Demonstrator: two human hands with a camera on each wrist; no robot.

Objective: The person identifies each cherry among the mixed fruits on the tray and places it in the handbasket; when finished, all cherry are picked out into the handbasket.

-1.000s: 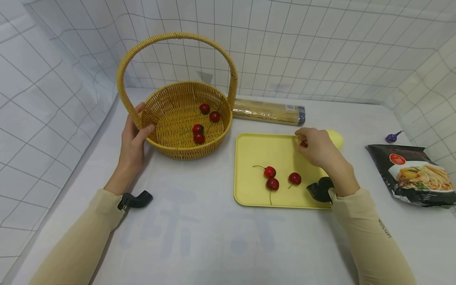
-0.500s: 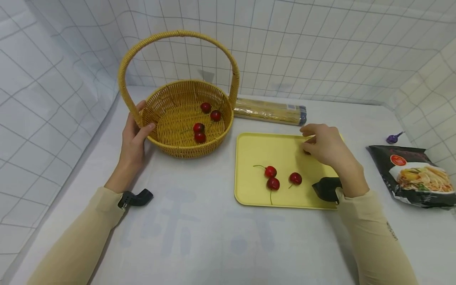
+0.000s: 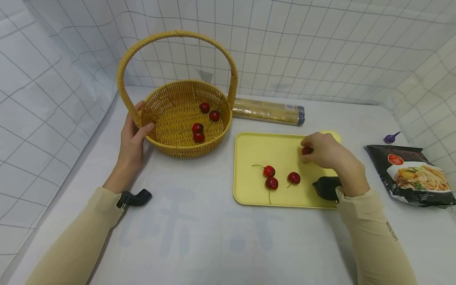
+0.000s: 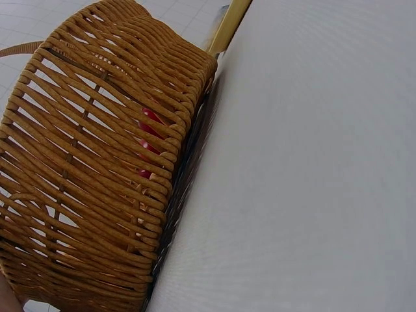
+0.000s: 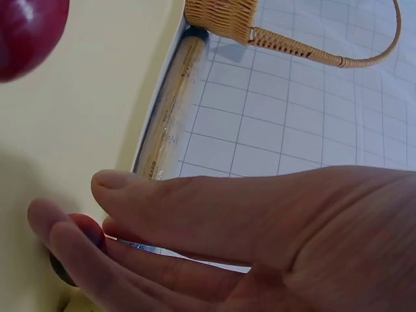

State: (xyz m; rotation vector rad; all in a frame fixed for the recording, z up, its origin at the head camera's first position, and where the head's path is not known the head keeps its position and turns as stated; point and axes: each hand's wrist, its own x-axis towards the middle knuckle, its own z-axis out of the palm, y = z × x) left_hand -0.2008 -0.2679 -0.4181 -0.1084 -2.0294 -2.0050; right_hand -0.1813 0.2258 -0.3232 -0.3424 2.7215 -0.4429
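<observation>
In the head view, my left hand (image 3: 132, 138) grips the left rim of a wicker basket (image 3: 185, 152), thumb inside and fingers outside. Several red cherries (image 3: 198, 137) lie in the basket. My right hand (image 3: 327, 152) is over the right part of a yellow tray (image 3: 249, 144), its fingers curled round a cherry (image 3: 307, 150). The right wrist view shows this cherry (image 5: 91, 231) partly hidden behind the fingers, with the thumb a little above it. More cherries lie on the tray: two close together (image 3: 272, 183) and one apart (image 3: 293, 178).
Behind the tray lies a long clear-wrapped pack (image 3: 267, 111). A yellow rounded thing (image 3: 332, 135) shows partly behind my right hand. Farther right are a small purple object (image 3: 392, 137) and a black food packet (image 3: 413, 174). The basket's tall handle (image 3: 178, 34) arches upward.
My right hand drew slightly right and its fingers spread half a second ago; now they have closed in round the cherry. The left hand and basket have stayed in place.
</observation>
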